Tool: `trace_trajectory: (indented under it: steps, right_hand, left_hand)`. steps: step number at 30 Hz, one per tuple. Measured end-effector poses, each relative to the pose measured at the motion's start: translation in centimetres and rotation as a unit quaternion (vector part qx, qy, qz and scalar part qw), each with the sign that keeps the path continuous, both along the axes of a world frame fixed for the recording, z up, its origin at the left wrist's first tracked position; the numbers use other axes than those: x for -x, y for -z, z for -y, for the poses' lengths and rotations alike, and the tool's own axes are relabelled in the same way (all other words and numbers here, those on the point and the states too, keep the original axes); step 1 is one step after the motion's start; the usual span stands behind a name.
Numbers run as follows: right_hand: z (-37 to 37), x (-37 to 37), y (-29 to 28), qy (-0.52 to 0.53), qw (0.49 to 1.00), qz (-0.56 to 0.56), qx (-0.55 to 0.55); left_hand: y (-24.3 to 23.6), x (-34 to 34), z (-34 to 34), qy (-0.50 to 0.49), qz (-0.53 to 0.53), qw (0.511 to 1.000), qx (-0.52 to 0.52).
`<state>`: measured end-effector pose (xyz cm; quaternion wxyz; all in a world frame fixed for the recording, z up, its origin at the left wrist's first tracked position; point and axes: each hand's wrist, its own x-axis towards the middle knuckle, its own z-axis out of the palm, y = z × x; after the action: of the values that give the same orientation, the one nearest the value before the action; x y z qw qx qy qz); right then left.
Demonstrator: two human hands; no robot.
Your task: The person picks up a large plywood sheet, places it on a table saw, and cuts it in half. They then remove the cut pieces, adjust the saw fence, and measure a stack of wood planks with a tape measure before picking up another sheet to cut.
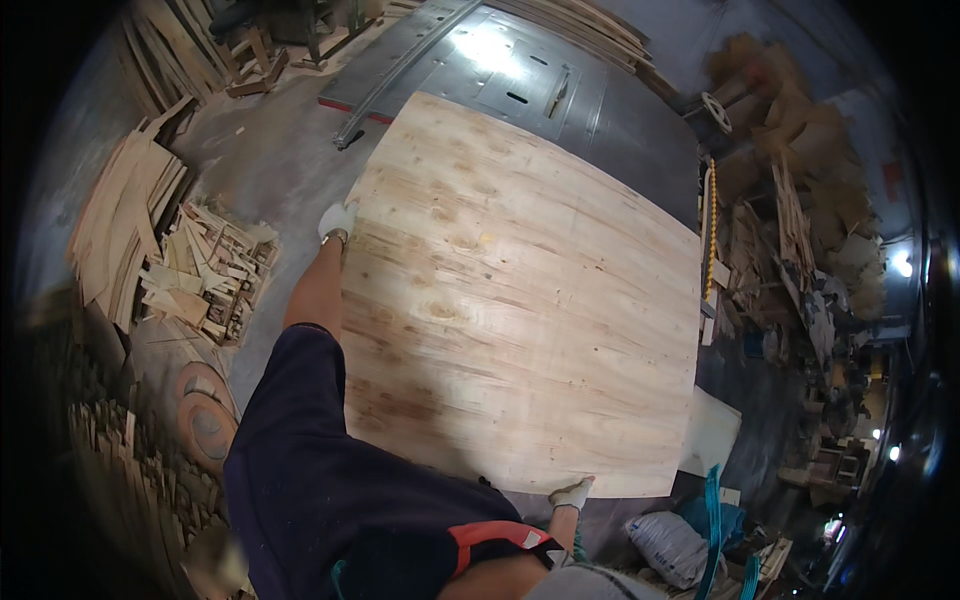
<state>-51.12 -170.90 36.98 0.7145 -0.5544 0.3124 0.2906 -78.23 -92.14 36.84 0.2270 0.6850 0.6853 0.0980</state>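
Observation:
A large plywood sheet (520, 310) lies in front of me, its far part over a dark metal machine table (640, 165). My left hand (338, 219), in a pale glove, grips the sheet's left edge; its fingertips are partly hidden. At the near edge, toward the right corner, my right hand (572, 494) holds the sheet with the thumb on top and the other fingers out of sight beneath. A thin upright blade (559, 92) and dark slots show in the table beyond the sheet. My shadow falls over the sheet's near left part.
A metal rail (405, 72) runs along the table's left side. Wood offcuts (205, 265) fill a crate on the left floor, beside stacked boards (125, 215). A handwheel (716, 113) sits at the table's right. White sacks (668, 548) lie at the lower right.

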Motion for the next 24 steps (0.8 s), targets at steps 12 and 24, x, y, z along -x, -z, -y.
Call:
trace_trajectory:
  steps: [12,24]
  right_hand:
    - [-8.3,-2.8,2.1,-0.017,0.999,-0.031,-0.021]
    - [-12.9,-3.9,3.7,-0.118,0.985,-0.063,-0.111]
  left_hand:
    - [-1.4,18.0,20.0,-0.090,-0.049,0.995,-0.009]
    - [2.3,14.9,43.2,-0.345,0.355,0.852,0.169]
